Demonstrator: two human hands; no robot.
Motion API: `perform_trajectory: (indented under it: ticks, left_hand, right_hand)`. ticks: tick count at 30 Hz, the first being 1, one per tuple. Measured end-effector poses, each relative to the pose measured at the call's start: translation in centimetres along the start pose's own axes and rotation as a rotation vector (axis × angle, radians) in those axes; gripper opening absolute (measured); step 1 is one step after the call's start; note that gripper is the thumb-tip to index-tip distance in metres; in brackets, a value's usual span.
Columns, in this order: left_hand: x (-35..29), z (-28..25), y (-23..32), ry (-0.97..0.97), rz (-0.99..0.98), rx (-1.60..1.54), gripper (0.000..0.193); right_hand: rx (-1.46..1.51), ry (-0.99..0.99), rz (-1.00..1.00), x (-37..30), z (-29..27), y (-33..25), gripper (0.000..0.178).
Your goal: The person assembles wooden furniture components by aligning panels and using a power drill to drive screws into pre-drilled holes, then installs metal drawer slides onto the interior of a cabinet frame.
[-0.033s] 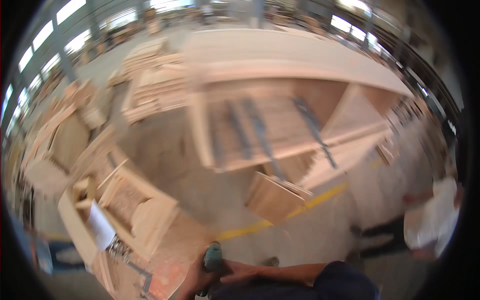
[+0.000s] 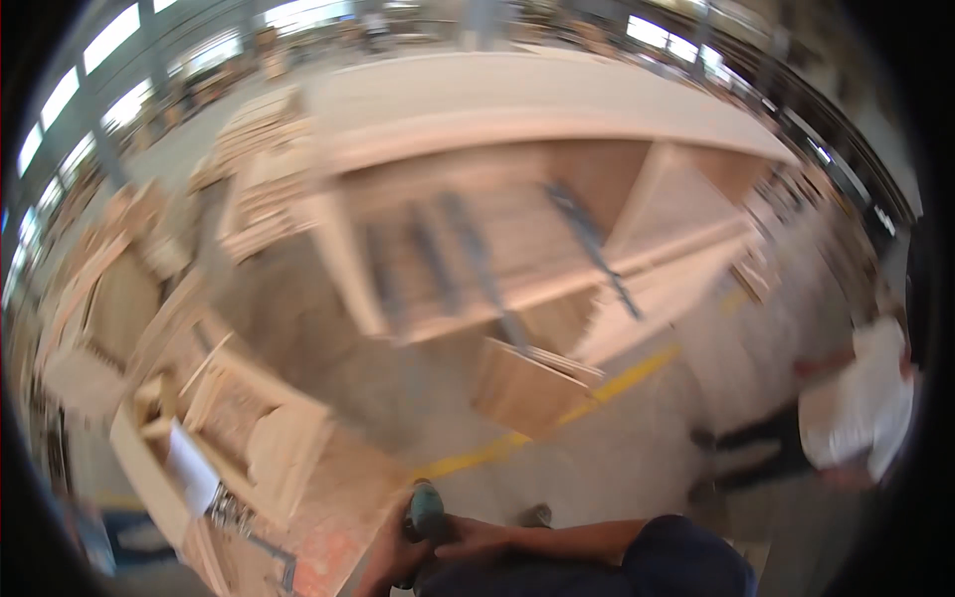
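At the lower edge, close to my body, I have a green and black cordless drill [image 2: 427,509]. My left hand [image 2: 391,553] is wrapped round its left side. From the right my right hand [image 2: 468,538] comes up against it, fingers closed at the tool's grip. The fingers are small and blurred, and the drill's lower part is mostly hidden. Just left of my hands is a wooden workbench [image 2: 360,476] with a reddish patch. On it lie wooden frame pieces [image 2: 288,448], a white sheet of paper [image 2: 192,468], a heap of metal hardware [image 2: 229,507] and a metal clamp or bar [image 2: 274,549].
A large wooden cabinet carcass [image 2: 557,109] with dark metal bars [image 2: 587,234] stands ahead. Below it, plywood panels [image 2: 532,388] lean beside a yellow floor line [image 2: 637,373]. Stacked boards [image 2: 269,189] stand at far left. A person in a white top [image 2: 856,408] is at right.
The whole view has swung, so the cabinet and boards sit further left in it. Both my hands stay on the drill, almost in the same place.
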State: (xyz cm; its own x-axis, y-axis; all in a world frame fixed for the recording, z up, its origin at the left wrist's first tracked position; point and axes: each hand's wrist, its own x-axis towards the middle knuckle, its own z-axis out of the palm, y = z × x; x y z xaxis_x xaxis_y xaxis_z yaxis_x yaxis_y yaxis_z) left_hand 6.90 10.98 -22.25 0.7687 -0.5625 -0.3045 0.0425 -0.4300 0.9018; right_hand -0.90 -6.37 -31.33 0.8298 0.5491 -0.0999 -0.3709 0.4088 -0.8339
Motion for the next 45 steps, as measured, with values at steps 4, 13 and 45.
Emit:
perform_trajectory:
  ticks: [4, 13, 45]
  left_hand:
    - [5.5, 15.5, 0.4, -0.210, 0.070, 0.117, 0.084]
    - [11.1, 44.2, 20.4, -0.796, 0.251, -0.009, 0.091]
    - [70.5, 113.1, 68.6, -0.322, 0.153, -0.671, 0.059]
  right_hand:
    - [0.002, 0.536, 0.084, -13.7, -5.3, -1.0, 0.053]
    - [0.411, 1.177, -0.352, -42.1, -16.0, -6.7, 0.031]
    - [0.068, 1.558, -0.814, -110.6, -73.5, -46.6, 0.039]
